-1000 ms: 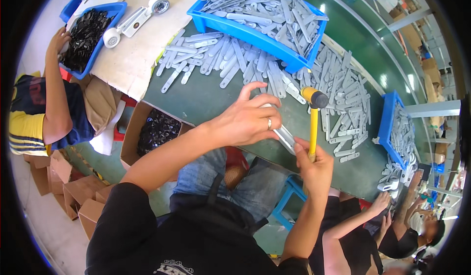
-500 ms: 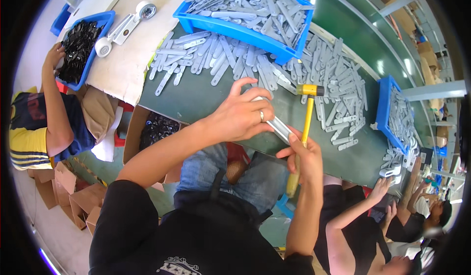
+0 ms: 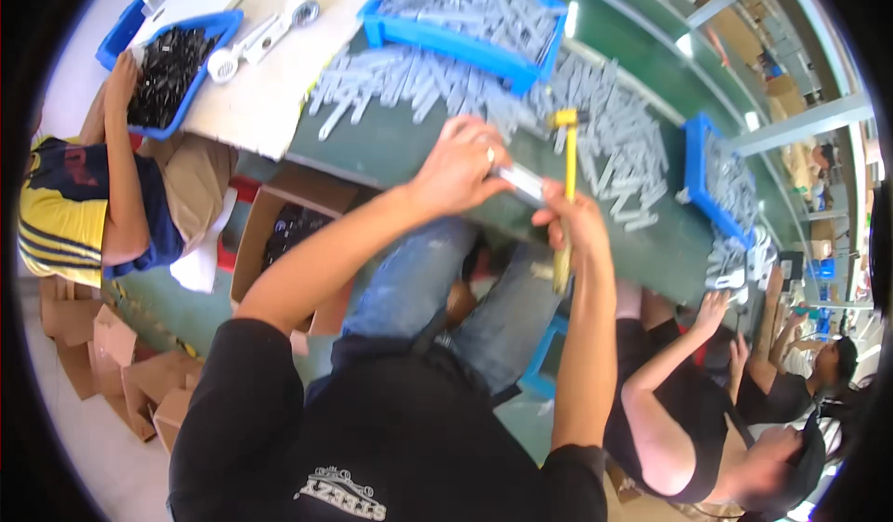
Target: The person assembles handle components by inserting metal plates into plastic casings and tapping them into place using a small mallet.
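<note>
My left hand (image 3: 462, 164) is closed around one end of a long, narrow grey plastic piece (image 3: 524, 183), held slanting above the table's near edge. At its other end, the fingers of my right hand (image 3: 579, 221) touch the piece. That same right hand grips a small hammer (image 3: 570, 154) by its yellow handle, the head pointing away from me toward the loose parts. Beyond my hands, a pile of similar grey strips (image 3: 419, 80) lies spread on the green table (image 3: 372, 154). Motion blurs some of the fingers.
A blue bin (image 3: 446, 36) full of grey strips stands at the back; another blue bin (image 3: 714, 192) is at the right. Left are a cardboard box (image 3: 249, 247) with dark parts, white handheld devices (image 3: 265, 38), and a worker at a blue tray (image 3: 191, 85). More workers sit right.
Both hands have moved farther from my body, with the grey piece and the hammer still in them. The whole view has shifted slightly.
</note>
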{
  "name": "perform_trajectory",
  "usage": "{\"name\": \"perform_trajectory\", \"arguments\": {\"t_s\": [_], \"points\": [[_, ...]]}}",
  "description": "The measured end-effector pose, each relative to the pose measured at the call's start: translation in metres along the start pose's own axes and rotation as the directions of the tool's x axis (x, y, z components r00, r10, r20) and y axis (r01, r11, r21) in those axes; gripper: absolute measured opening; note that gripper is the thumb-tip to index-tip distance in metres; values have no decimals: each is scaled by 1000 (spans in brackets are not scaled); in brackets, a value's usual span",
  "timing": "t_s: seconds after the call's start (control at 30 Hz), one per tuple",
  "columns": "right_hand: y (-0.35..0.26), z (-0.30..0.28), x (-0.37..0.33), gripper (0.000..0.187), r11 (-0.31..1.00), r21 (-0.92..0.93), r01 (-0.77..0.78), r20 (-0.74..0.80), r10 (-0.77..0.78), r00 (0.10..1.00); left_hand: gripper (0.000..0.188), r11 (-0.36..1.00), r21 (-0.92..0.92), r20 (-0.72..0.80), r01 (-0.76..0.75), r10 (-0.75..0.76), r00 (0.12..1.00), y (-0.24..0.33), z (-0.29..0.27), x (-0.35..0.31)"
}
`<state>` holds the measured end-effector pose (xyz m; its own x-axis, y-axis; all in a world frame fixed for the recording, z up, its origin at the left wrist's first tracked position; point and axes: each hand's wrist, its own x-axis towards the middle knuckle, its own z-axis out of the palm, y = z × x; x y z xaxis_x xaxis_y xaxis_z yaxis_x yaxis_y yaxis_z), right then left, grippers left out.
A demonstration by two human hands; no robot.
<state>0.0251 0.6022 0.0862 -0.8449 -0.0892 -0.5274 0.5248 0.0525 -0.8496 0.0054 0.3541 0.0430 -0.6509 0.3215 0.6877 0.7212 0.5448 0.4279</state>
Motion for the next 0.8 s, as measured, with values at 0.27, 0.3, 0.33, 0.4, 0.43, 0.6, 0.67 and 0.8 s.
{"name": "perform_trajectory", "arguments": {"t_s": [0.27, 0.3, 0.33, 0.4, 0.43, 0.6, 0.67, 0.8], "points": [[-9, 4, 0, 36, 999, 23, 22, 10, -22, 1000, 34, 999, 51, 15, 0, -1, 1000, -4, 2, 5], [-8, 5, 0, 36, 999, 18, 26, 14, -27, 1000, 35, 999, 49, 8, 10, -10, 1000, -4, 1, 3], [-7, 6, 1, 36, 999, 23, 26, 23, -27, 999, 35, 998, 54, 10, 20, -20, 1000, -3, -1, 2], [-4, 5, 0, 34, 999, 36, 19, 25, -20, 999, 36, 999, 40, 1, 15, -15, 1000, 0, 0, 1], [-1, 3, 1, 34, 999, 46, 26, 32, -28, 999, 37, 999, 43, 11, 23, -23, 1000, 2, 0, 1], [1, 3, -4, 33, 998, 59, 36, 32, -38, 999, 37, 998, 47, 67, 37, -40, 997, 8, -3, 3], [0, 3, -6, 33, 997, 71, 35, 46, -38, 998, 35, 996, 83, 113, -16, 6, 994, 6, -7, 6], [0, 1, -9, 37, 999, 29, 42, 29, -43, 999, 48, 969, 182, 245, -169, 122, 962, 16, -19, 15]]}}
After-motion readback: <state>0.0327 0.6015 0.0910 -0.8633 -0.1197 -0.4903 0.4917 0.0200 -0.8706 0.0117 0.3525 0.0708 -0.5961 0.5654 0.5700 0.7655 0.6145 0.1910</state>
